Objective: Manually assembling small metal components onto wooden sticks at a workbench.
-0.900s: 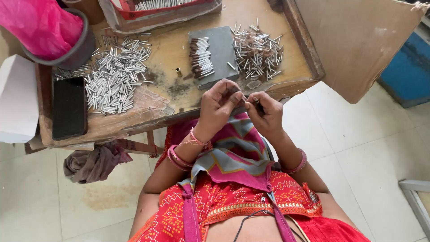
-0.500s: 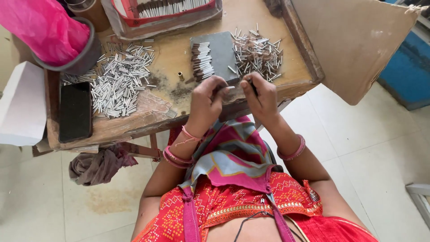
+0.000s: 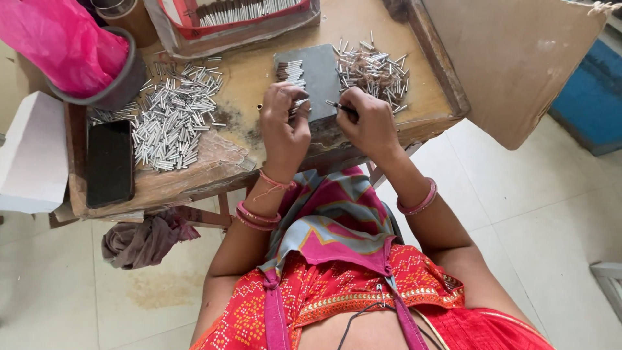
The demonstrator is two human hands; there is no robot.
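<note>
right hand (image 3: pixel 370 123) pinches thin dark rod (image 3: pixel 339 105), tip aimed left toward left hand (image 3: pixel 286 126); left hand curled on small tubes at grey block (image 3: pixel 321 78) front edge; hands just beside each other

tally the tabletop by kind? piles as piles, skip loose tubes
Piles of silver tubes: 2
Grey slab: 1
Black phone: 1
Tray of sticks: 1
Grey bowl with pink bag: 1
Hands, left and right: 2
Total: 8
</note>
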